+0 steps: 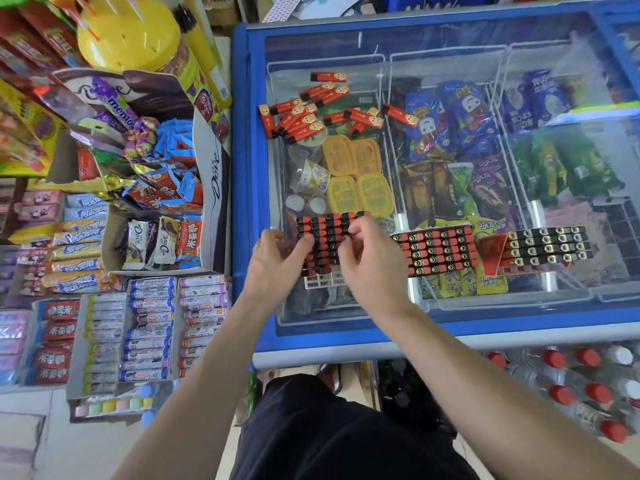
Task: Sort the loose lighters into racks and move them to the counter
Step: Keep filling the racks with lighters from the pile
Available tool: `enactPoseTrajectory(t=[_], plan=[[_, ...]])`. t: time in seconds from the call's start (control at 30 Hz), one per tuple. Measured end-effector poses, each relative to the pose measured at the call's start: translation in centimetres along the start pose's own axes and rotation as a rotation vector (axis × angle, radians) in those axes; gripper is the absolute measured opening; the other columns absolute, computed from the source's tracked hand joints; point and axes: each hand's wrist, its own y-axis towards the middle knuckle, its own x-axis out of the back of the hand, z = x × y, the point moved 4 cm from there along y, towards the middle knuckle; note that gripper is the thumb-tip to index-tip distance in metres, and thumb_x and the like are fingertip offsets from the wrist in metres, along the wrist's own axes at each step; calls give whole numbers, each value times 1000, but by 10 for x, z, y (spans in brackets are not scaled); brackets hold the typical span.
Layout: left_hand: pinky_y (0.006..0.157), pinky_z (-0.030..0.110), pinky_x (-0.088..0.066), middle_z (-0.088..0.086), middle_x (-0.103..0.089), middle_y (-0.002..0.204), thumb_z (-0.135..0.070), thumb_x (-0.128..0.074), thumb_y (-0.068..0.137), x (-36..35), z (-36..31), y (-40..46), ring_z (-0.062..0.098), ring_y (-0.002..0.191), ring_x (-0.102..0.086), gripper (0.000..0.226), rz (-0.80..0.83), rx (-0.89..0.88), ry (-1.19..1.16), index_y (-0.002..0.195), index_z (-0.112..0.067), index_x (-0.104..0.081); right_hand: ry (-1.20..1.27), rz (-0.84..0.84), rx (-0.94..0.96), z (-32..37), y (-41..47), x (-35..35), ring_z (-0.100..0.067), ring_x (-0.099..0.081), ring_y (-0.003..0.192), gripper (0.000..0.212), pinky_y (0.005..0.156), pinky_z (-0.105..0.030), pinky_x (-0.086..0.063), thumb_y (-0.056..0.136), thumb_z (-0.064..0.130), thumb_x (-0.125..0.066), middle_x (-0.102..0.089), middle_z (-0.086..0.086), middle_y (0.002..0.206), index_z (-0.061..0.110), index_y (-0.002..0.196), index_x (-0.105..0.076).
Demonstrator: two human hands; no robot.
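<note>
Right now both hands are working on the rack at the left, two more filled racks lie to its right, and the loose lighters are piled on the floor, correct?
Not quite: the head view shows the loose lighters piled on the freezer's glass lid, beyond the rack. The rest holds.

Left hand and right hand: fingers on partly filled lighter rack | two filled racks to the right | loose lighters scattered on freezer lid
</note>
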Motion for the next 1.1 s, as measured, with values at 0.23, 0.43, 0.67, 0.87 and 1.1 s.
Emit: enactPoseTrajectory(t=[0.23, 0.43, 0.67, 0.87, 1.1], plan=[[115, 43, -38, 10, -33, 157, -55, -56, 100, 17, -65, 70, 27, 142, -41, 75, -47, -133, 96, 160, -21, -26, -128, 256, -80, -18, 95, 16, -27, -59, 113, 63, 83, -28, -45, 95, 17, -68, -51, -12, 139, 13, 151, -39], [116, 55, -33, 17, -19, 164, -50, -58, 99, 19, -96, 140, 42, 147, -23, 81, 30, -173, 505, 165, -36, -12, -339, 508, -193, -57, 170, 14, -40, -39, 142, 96, 109, -52, -44, 89, 13, -73, -32, -19, 158, 24, 164, -14], [122, 63, -20, 25, 4, 170, -66, -66, 90, 19, -109, 196, 47, 156, 1, 103, 84, -62, 654, 164, -45, 3, -440, 630, -315, -91, 231, 2, -41, -10, 157, 121, 122, -61, -25, 84, 61, -75, -3, -16, 172, 27, 164, 10], [120, 61, -22, 32, 0, 166, -63, -72, 87, 10, -118, 232, 51, 154, -7, 110, 45, -28, 610, 164, -38, 2, -482, 663, -422, -107, 261, -19, -45, -3, 156, 129, 123, -59, -23, 84, 63, -74, 10, -23, 170, 22, 161, 21], [119, 60, -28, 24, -16, 157, -62, -79, 81, -2, -125, 253, 46, 145, -21, 92, -3, -123, 678, 153, -38, -25, -534, 714, -94, -83, 287, -47, -38, -9, 156, 129, 121, -60, -27, 76, 57, -83, -7, -14, 169, 31, 164, 8]])
